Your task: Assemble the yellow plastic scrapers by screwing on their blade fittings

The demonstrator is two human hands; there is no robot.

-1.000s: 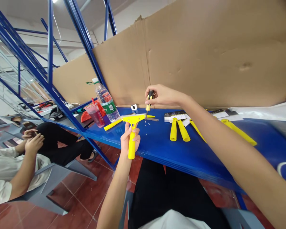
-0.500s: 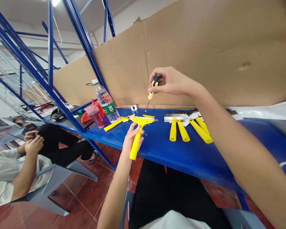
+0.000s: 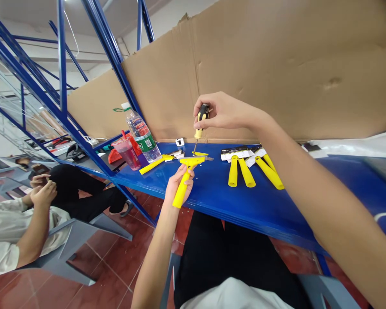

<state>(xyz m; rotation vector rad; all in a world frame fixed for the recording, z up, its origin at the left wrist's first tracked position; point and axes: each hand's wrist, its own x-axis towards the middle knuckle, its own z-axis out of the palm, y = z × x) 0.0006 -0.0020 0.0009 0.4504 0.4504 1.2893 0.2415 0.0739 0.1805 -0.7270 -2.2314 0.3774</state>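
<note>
My left hand is closed around the handle of a yellow scraper, whose wide head carries a metal blade at its right end. Above it, my right hand grips a black and yellow screwdriver by the handle, shaft pointing down. Its tip reaches the upper edge of the scraper head; whether it touches a screw there is too small to tell. Behind the head lies a small yellow piece. Another yellow scraper rests on the table to the left.
On the blue table, several yellow scrapers lie at the right beside black-and-white packets. A water bottle and a red cup stand at the left. Cardboard rises behind. Another person sits at the left.
My right hand has moved slightly left and the screwdriver has come down to the scraper head, now more upright. The scraper in my left hand has tilted and shifted slightly.
</note>
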